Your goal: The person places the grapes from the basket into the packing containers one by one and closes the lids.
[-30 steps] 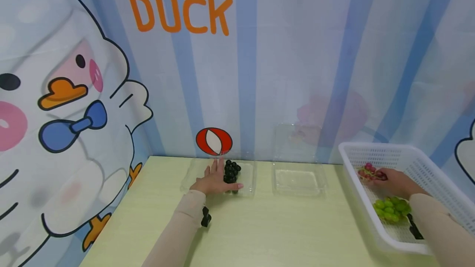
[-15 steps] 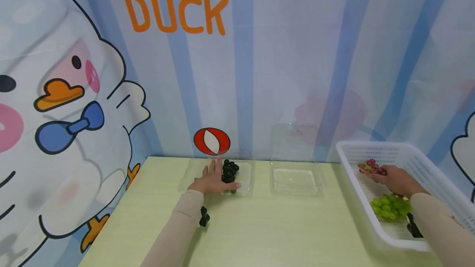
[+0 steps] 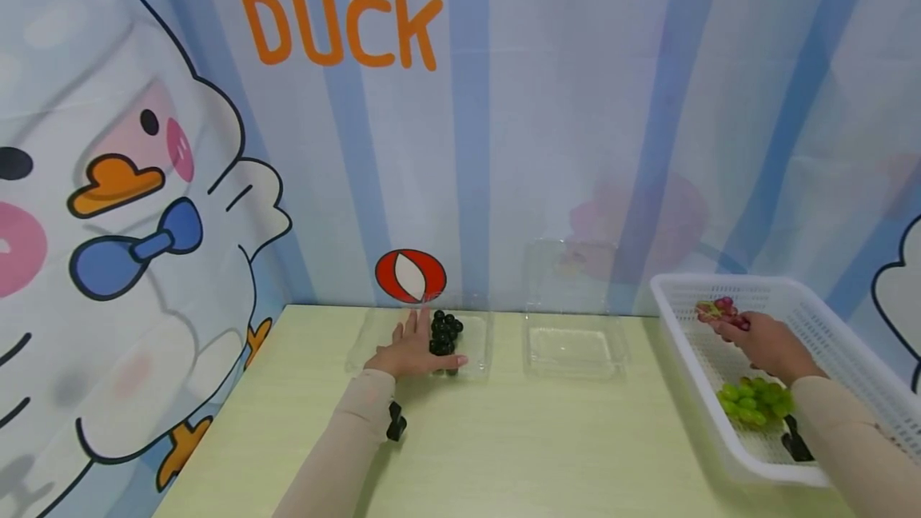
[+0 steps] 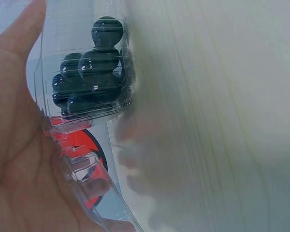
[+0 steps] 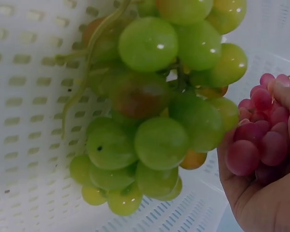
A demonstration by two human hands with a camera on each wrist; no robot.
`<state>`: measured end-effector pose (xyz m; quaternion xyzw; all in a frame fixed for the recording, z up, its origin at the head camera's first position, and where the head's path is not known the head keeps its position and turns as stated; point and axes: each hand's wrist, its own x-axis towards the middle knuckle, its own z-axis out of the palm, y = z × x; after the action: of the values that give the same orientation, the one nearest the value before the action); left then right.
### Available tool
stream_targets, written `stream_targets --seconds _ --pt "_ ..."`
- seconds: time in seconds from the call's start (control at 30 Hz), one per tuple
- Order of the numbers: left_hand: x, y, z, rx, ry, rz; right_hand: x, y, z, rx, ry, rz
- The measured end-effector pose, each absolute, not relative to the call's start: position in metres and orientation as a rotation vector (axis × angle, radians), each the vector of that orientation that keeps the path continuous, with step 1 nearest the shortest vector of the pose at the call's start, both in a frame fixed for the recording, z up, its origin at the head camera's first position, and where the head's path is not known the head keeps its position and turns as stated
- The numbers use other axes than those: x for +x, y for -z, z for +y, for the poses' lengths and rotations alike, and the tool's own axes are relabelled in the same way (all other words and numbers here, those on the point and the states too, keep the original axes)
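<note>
My right hand point(image 3: 780, 350) holds a bunch of red grapes point(image 3: 718, 311) over the far left part of the white plastic basket point(image 3: 719, 422). In the right wrist view, fingers and thumb close around the red grapes point(image 5: 256, 140). A bunch of green grapes point(image 3: 755, 400) lies in the basket below that wrist. My left hand point(image 3: 408, 354) lies with spread, mostly straight fingers on a clear hinged fruit box point(image 3: 480, 350). Black grapes point(image 3: 447, 330) sit inside this box, beside the palm and partly hidden by the thumb. The left wrist view shows the palm against the clear plastic point(image 4: 38, 96).
Another clear box point(image 3: 576, 346) stands with its lid raised between the left hand and the basket. A striped curtain point(image 3: 540, 102) with a duck print hangs behind the pale wooden table point(image 3: 547, 446). The basket's raised rim borders the right hand.
My right hand has lifted the red grapes slightly upward in the basket. The left hand stays on the box with the black grapes; the head view has shifted a little.
</note>
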<state>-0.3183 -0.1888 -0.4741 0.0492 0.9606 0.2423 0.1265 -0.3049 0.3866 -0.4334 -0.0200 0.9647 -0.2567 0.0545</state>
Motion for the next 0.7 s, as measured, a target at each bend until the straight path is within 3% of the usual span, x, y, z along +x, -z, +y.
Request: stream_targets --seconds 0.7 --pt "-0.32 0.475 -0.19 0.159 -0.73 2.782 -0.298 0.425 0.37 0.037 0.929 2.906"
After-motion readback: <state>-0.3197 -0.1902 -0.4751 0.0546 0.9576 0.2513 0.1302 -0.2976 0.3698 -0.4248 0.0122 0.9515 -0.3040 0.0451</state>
